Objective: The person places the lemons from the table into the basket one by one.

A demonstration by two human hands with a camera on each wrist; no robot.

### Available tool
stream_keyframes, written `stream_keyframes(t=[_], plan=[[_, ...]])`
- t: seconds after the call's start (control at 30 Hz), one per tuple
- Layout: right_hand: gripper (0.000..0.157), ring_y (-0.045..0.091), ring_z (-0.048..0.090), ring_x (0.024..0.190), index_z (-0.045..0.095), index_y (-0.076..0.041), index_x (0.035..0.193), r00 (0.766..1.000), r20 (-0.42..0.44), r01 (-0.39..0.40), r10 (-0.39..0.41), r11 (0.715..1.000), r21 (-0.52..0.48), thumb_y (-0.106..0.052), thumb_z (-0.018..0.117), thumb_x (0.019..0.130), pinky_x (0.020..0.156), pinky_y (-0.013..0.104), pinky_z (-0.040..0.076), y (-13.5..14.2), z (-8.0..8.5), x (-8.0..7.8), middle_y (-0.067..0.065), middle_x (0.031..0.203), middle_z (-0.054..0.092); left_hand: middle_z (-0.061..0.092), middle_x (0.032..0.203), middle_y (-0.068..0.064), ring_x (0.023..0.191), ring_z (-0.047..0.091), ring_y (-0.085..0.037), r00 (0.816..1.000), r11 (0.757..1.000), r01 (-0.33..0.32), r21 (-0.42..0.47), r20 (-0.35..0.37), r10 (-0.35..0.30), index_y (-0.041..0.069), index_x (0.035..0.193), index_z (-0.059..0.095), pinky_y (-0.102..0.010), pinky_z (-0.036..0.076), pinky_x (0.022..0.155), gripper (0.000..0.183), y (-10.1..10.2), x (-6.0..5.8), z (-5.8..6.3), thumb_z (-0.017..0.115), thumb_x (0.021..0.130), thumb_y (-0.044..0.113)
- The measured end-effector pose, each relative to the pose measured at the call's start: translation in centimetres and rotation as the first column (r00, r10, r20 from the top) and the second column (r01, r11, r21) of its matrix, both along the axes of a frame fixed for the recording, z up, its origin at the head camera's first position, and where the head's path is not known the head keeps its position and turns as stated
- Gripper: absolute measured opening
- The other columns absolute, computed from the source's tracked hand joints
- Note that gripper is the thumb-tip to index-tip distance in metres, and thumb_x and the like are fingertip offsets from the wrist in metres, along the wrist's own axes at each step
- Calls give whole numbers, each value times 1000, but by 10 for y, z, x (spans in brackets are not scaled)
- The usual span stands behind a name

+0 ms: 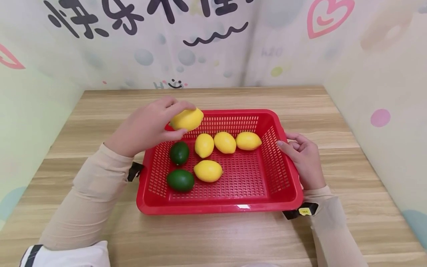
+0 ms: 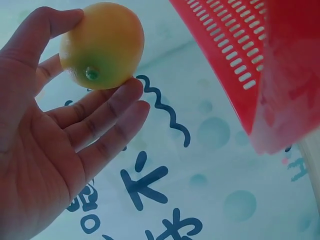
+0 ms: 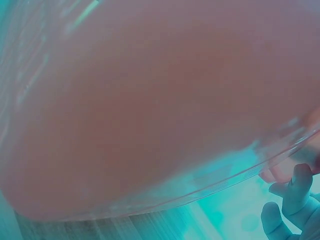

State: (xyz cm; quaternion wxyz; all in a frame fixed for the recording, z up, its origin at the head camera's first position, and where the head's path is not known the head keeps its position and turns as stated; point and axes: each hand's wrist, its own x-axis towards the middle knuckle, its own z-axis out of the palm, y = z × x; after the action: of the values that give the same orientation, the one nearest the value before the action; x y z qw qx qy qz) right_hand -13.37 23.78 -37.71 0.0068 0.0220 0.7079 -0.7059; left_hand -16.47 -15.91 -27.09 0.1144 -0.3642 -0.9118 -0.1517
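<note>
My left hand (image 1: 151, 124) pinches a yellow lemon (image 1: 188, 119) between thumb and fingers, above the back left corner of the red basket (image 1: 220, 208). In the left wrist view, the lemon (image 2: 107, 47) shows a greenish stem end. My right hand (image 1: 305, 159) holds the basket's right rim, its thumb over the edge and its other fingers outside. Inside the basket, three lemons (image 1: 225, 142) lie in a row towards the back, with another lemon (image 1: 208, 171) in front of them. Two dark green oval fruits (image 1: 180, 180) lie at the left.
The basket stands on a wood-grain table (image 1: 213, 241). Behind the table rises a pale wall covering (image 1: 213, 66) with black characters and coloured dots. A black wrist strap (image 1: 301, 210) sits near the basket's front right corner.
</note>
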Motion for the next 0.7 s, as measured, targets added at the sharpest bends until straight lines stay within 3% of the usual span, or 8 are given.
stream_keyframes(t=[0.3,0.57,0.7], plan=[[49,22,78,77,58,-1,136,1000,-2,-1,1,1000,-6,-23,75,96,66,40,61,0,-1,1,9,90,75,65,115,-11,92,63,-23,999,999,32,-11,-6,-32,16,135,63,-36,60,75,52,12,-2,2,81,86,21],[52,23,78,79,58,-1,137,1000,9,-1,1,1000,-10,-25,76,95,67,40,61,-1,0,0,9,92,75,64,109,-7,91,61,-18,992,992,120,-31,37,-119,18,136,64,-30,59,74,55,26,6,2,84,85,26],[54,23,78,80,57,-1,138,1000,11,4,-4,1000,-10,-26,76,94,67,40,61,-1,0,-1,8,94,76,64,110,-7,92,60,-19,992,992,112,-52,55,-110,18,136,63,-31,59,74,56,31,6,1,84,85,27]])
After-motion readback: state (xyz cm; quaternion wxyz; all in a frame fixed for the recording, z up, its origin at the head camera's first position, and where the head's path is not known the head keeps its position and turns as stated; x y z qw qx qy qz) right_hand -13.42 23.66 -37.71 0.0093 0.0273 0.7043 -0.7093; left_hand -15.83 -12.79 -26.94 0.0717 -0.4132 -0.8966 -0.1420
